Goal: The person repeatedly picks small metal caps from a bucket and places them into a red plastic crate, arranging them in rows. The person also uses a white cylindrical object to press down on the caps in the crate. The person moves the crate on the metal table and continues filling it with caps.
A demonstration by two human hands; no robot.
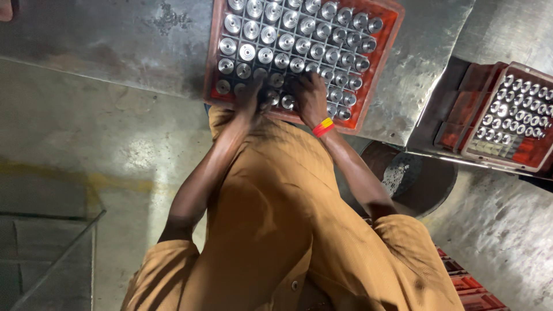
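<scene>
Both hands are down in the near rows of the red crate (385, 43), and they sit close together. Left hand (249, 97) has its fingers curled among the shiny round metal parts (288, 41), though whether it pinches one I cannot tell; the knuckles hide the tips. Right hand (310, 98), with a red and yellow wristband (323, 127), is cupped over the parts beside it, grip hidden as well. Each part stands upright in its own grid cell, which likely keeps the machined faces from knocking together. That crate rests on a worn metal table (138, 40), tight against the person's body for an easy reach. A second crate (512, 118), filled the same way, sits well apart to the right, and a dark round bin (426, 184) stands below.
</scene>
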